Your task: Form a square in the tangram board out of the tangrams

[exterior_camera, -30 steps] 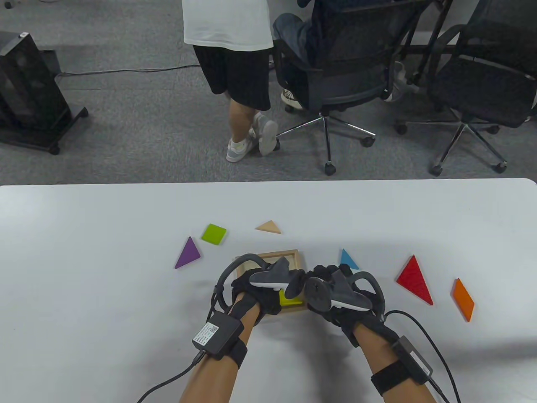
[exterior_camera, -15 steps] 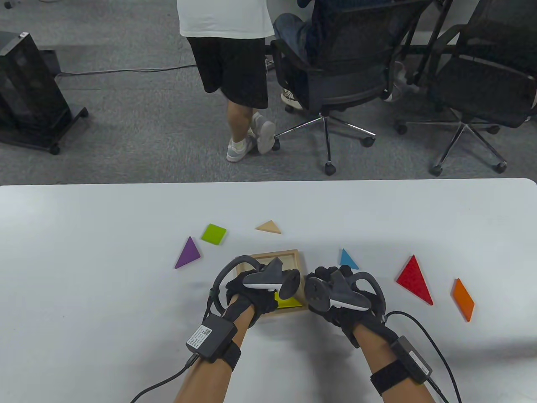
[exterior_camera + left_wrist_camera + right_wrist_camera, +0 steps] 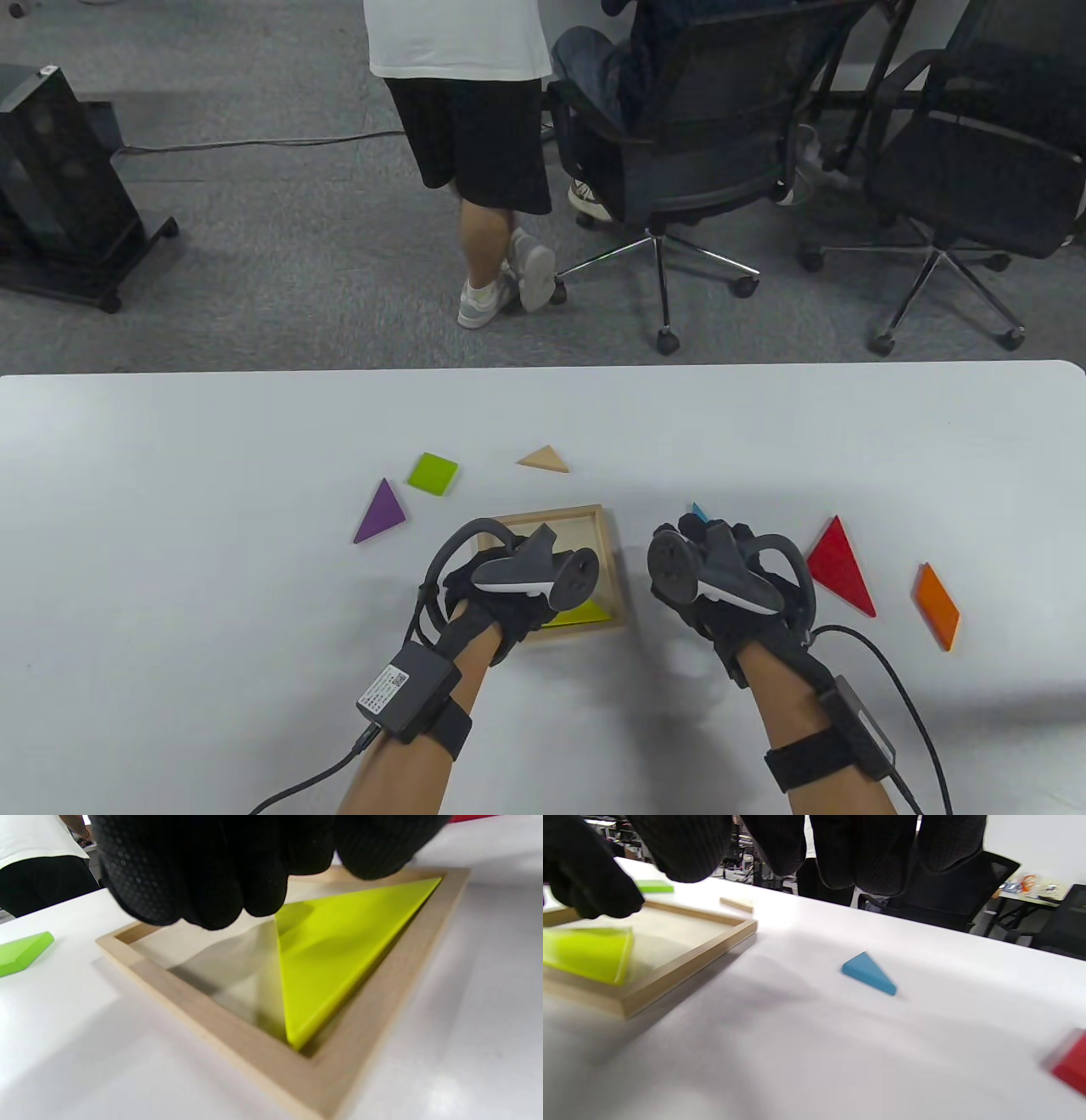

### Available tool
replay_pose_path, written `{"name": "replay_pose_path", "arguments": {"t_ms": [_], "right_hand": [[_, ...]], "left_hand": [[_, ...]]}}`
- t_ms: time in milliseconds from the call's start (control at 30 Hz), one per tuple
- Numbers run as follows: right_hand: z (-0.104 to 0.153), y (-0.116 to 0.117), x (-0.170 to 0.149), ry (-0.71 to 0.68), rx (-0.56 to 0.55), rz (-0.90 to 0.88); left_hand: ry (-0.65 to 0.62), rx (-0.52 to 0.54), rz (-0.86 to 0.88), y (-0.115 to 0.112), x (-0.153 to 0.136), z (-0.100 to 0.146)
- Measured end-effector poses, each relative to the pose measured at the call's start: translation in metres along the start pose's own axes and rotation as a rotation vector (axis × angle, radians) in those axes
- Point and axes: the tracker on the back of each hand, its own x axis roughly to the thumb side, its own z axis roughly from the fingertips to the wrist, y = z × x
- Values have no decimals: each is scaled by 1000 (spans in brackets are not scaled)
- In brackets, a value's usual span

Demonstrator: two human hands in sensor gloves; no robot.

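The wooden tangram board (image 3: 607, 543) lies near the table's middle, with a yellow triangle (image 3: 585, 613) flat in its near right corner. My left hand (image 3: 509, 584) hovers over the board's left part. Its fingers (image 3: 212, 878) hang loosely curled above the board (image 3: 212, 1018) and yellow triangle (image 3: 348, 942) and hold nothing. My right hand (image 3: 708, 556) is right of the board, above the blue triangle (image 3: 698, 510), which it mostly hides. The right fingers (image 3: 848, 853) hang empty over the blue triangle (image 3: 869, 975).
Loose pieces lie around the board: a purple triangle (image 3: 380, 512), green square (image 3: 432, 473) and tan triangle (image 3: 543, 459) to the left and behind, and a red triangle (image 3: 840, 564) and orange parallelogram (image 3: 936, 605) to the right. Past the table's far edge are a person's legs and office chairs.
My right hand has moved right, away from the board and over the blue triangle. My left hand has drifted slightly left and back, uncovering more of the board and the yellow triangle.
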Motion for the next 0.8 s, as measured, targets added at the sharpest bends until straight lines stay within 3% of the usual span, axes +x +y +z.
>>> {"name": "replay_pose_path", "arguments": {"t_ms": [233,367,533,800], "right_hand": [[22,-34,-36,130,-38,-53],[31,-42,-55,193,-35,-43],[34,-38,-78,260,-7,-33],[22,-13,-119,376,108,-33]], "left_hand": [[-13,54,13,12,1,8],[-16,75,13,16,1,10],[-16,84,23,19,0,13],[-6,92,32,21,-4,18]]}}
